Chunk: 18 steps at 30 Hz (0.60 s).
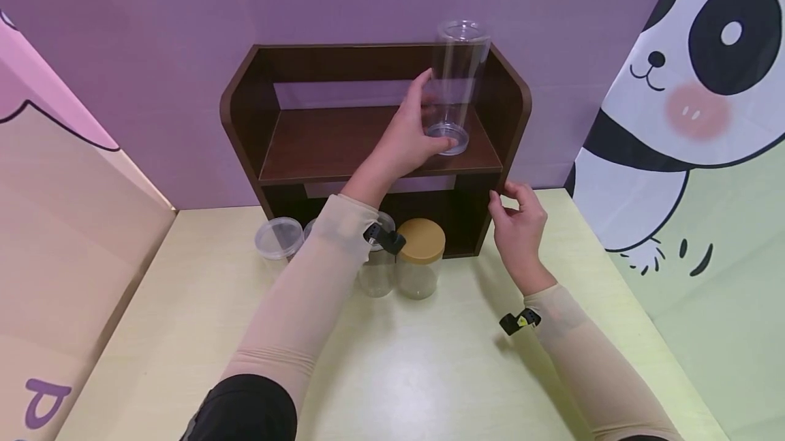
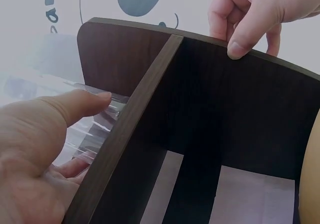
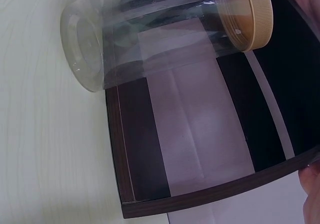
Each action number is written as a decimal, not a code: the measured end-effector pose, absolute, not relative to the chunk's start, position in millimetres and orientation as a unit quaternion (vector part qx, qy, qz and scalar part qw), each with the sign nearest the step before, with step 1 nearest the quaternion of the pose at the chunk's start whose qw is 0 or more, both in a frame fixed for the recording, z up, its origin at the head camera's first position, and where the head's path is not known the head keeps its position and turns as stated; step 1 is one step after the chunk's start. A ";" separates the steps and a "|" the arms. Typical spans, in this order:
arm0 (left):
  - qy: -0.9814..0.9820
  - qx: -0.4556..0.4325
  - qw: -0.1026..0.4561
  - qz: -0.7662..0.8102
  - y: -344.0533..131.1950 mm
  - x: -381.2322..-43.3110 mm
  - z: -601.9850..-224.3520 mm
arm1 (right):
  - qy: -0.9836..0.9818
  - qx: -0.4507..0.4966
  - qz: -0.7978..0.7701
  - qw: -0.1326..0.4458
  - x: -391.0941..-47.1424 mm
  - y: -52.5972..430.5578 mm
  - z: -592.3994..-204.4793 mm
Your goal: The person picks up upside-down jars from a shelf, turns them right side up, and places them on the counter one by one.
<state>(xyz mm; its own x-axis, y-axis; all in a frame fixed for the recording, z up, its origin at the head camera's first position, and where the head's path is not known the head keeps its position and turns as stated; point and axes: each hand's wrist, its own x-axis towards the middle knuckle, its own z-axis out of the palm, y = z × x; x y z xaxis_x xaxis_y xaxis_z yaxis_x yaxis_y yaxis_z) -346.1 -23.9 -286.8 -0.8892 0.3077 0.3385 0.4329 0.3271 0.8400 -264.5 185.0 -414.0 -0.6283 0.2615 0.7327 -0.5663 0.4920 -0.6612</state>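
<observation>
A tall clear plastic jar [image 1: 464, 83] stands upright at the right end of the dark brown shelf unit's [image 1: 331, 141] upper board. My left hand [image 1: 405, 134] grips it from the left, thumb across the front near its base and fingers behind, partly seen through the plastic. In the left wrist view, the thumb of the left hand [image 2: 45, 139] lies close to the board's front edge. My right hand [image 1: 521, 230] pinches the front edge of the unit's right side panel [image 1: 512, 120], thumb on the inner face and the other fingers outside.
Before the lower compartment stand a clear jar with a tan lid [image 1: 420, 243], another clear jar [image 1: 377, 274] and a clear lidded tub [image 1: 279, 240], partly hidden by my left forearm. The unit stands on a pale wooden table [image 1: 405, 373] against a purple backdrop [image 1: 368, 5].
</observation>
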 end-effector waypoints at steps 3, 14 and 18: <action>-0.816 -0.226 0.055 -0.530 -23.6 -347.1 -287.1 | -0.756 0.097 0.493 0.420 -271.1 186.4 -420.9; -0.818 -0.227 0.057 -0.526 -27.1 -344.1 -285.9 | -0.753 0.101 0.499 0.416 -288.2 196.3 -440.0; -0.819 -0.231 0.061 -0.522 -30.3 -341.9 -285.9 | -0.754 0.106 0.498 0.416 -288.4 197.0 -439.3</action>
<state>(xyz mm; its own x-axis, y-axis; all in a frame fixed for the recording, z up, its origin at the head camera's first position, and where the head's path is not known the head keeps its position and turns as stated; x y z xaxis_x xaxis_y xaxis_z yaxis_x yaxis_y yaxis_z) -341.9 -30.3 -285.9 -0.8855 0.3151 0.3414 0.4424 0.3474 0.8268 -288.4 197.0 -439.3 -0.6322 0.2543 0.7319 -0.5728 0.4826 -0.6625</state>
